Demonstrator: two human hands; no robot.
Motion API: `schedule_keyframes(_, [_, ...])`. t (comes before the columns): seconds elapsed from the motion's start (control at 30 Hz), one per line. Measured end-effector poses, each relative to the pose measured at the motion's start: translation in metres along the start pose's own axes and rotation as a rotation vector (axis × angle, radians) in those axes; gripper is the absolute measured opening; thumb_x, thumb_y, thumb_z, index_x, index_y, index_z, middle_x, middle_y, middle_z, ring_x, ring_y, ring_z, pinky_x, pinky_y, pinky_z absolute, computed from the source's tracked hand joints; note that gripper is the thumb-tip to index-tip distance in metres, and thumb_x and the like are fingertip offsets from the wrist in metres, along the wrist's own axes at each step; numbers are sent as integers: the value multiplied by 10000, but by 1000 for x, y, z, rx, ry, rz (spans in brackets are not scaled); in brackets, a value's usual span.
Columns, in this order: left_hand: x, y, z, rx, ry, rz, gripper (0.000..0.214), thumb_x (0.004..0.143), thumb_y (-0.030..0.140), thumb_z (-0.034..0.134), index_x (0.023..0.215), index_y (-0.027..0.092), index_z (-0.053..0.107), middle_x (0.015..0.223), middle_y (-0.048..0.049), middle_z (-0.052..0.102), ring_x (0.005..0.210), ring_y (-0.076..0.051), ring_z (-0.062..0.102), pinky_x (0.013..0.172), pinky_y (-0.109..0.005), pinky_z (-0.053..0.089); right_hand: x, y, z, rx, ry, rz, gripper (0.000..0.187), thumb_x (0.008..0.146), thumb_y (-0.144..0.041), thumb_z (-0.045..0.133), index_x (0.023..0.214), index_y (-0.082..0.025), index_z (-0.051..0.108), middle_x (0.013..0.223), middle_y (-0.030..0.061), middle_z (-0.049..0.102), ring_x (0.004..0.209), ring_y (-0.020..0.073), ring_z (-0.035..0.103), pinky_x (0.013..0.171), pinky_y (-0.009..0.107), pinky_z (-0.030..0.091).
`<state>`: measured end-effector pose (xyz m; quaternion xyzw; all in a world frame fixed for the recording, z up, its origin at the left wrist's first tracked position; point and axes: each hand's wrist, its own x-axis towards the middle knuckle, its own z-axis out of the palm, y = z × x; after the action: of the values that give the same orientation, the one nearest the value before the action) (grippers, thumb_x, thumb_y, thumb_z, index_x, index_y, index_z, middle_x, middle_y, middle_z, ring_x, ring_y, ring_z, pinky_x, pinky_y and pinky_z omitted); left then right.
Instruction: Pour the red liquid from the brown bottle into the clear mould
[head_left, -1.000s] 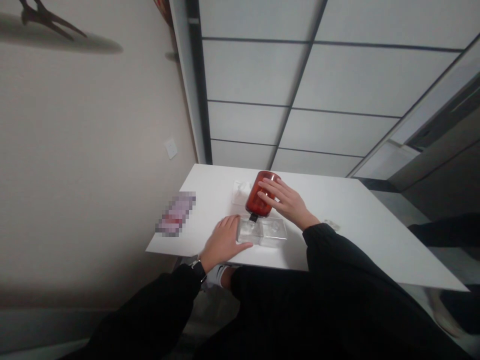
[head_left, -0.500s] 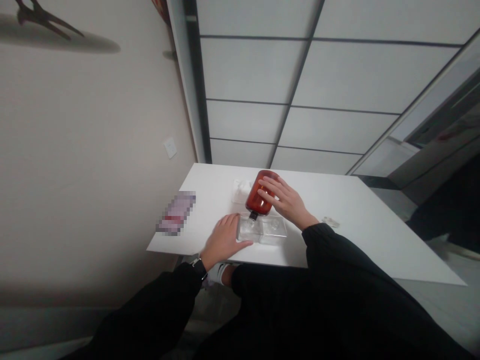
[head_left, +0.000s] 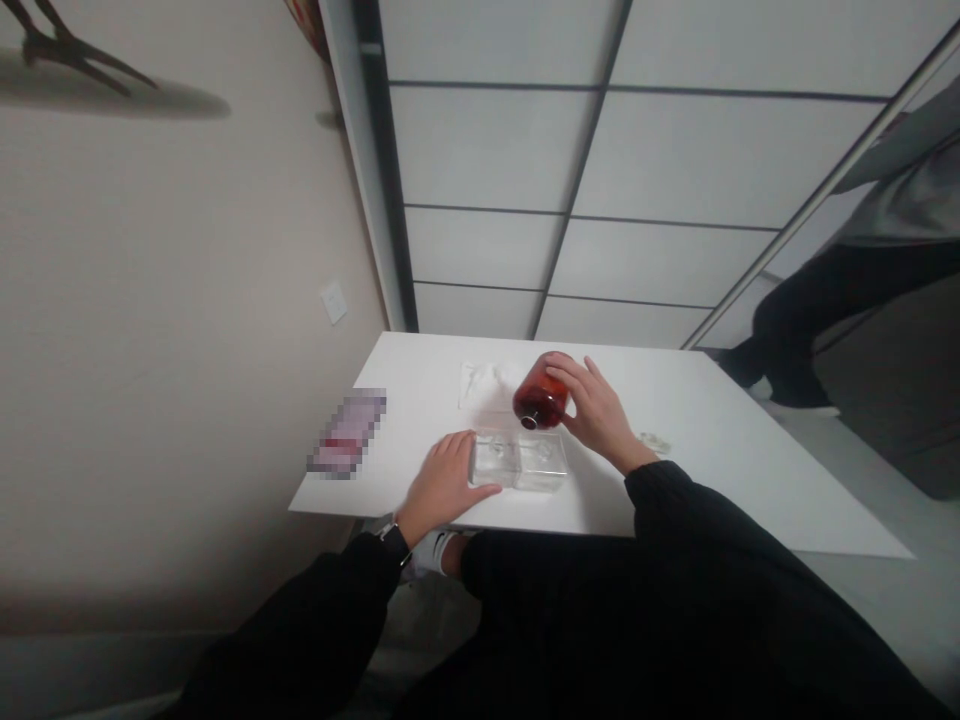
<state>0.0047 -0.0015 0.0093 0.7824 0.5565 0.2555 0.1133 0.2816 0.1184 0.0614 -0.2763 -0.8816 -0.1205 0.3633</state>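
Observation:
My right hand [head_left: 600,412] is wrapped round a reddish-amber bottle [head_left: 541,385], tilted with its open mouth [head_left: 529,421] facing toward me, just above the back edge of a clear container. That clear two-compartment container [head_left: 543,472] stands on the white table. At its left end, my left hand [head_left: 442,478] grips it, fingers behind and thumb along the front. What the compartments hold is hard to make out. Behind it lies a clear plastic piece [head_left: 480,385], partly hidden by the bottle.
A blurred-out pinkish item [head_left: 346,435] lies at the left of the white table [head_left: 750,480]. Right of my right wrist is a small crumpled piece [head_left: 654,442]. A wall stands at the left, and a panelled cabinet [head_left: 480,150] behind. Another person [head_left: 862,270] shows at the right.
My right hand has moved the bottle to the right, away from over the left compartment, and turned its mouth toward me. My left hand keeps its grip. A person has come into view at the right.

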Motion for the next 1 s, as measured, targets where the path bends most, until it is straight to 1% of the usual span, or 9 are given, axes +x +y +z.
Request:
schedule_keyframes(0.1, [0, -2, 2, 16, -5, -2, 689, 850, 499, 813, 1401, 215, 512, 1408, -159, 634, 1328, -376, 590, 1148, -559, 466, -20, 5, -13, -29, 6, 30, 795, 872, -19, 606, 1591, -257, 365, 1520, 166, 605, 1436, 365, 564, 1180, 734, 417])
schedule_keyframes(0.2, [0, -5, 2, 28, -10, -7, 728, 837, 494, 825, 1415, 194, 500, 1428, -179, 621, 1346, -385, 577, 1168, -559, 452, -34, 8, -21, -69, -7, 24, 751, 878, 0, 583, 1566, -243, 406, 1513, 180, 611, 1426, 367, 576, 1172, 725, 434])
schedule_keyframes(0.27, [0, -6, 2, 34, -12, -9, 740, 829, 487, 834, 1418, 191, 498, 1431, -182, 619, 1352, -387, 575, 1174, -559, 448, -38, 10, -24, -93, -10, 5, 740, 881, 21, 560, 1557, -245, 421, 1510, 176, 617, 1423, 357, 582, 1175, 712, 441])
schedule_keyframes(0.4, [1, -7, 2, 41, -10, -7, 750, 827, 478, 837, 1434, 203, 492, 1446, -177, 614, 1364, -379, 572, 1178, -561, 447, -38, 13, -24, -123, -10, -45, 735, 904, 29, 536, 1566, -267, 412, 1507, 155, 627, 1437, 339, 572, 1165, 695, 469])
schedule_keyframes(0.53, [1, -7, 3, 47, -5, -7, 741, 826, 457, 842, 1429, 195, 501, 1439, -177, 620, 1359, -372, 579, 1176, -551, 456, -33, 15, -24, -139, 0, -100, 723, 934, 6, 551, 1583, -268, 389, 1495, 161, 635, 1455, 334, 554, 1151, 674, 499])
schedule_keyframes(0.63, [1, -7, 4, 51, -2, -11, 747, 816, 450, 855, 1423, 188, 508, 1434, -178, 623, 1355, -372, 580, 1174, -546, 459, -31, 15, -26, -151, 5, -138, 704, 958, -17, 571, 1590, -264, 384, 1493, 170, 634, 1468, 334, 538, 1157, 658, 502])
schedule_keyframes(0.87, [1, -6, 3, 61, -8, -13, 753, 815, 458, 864, 1414, 160, 519, 1432, -185, 625, 1351, -375, 579, 1185, -530, 450, -28, 13, -30, -194, -9, -186, 699, 971, 19, 557, 1594, -260, 404, 1513, 168, 623, 1458, 326, 552, 1165, 631, 505])
schedule_keyframes(1.0, [1, -6, 3, 67, -15, -14, 782, 814, 469, 867, 1421, 124, 516, 1443, -214, 614, 1359, -391, 571, 1190, -537, 441, -25, 13, -34, -215, -23, -205, 720, 967, 42, 545, 1602, -265, 402, 1536, 160, 608, 1453, 313, 559, 1172, 614, 505])
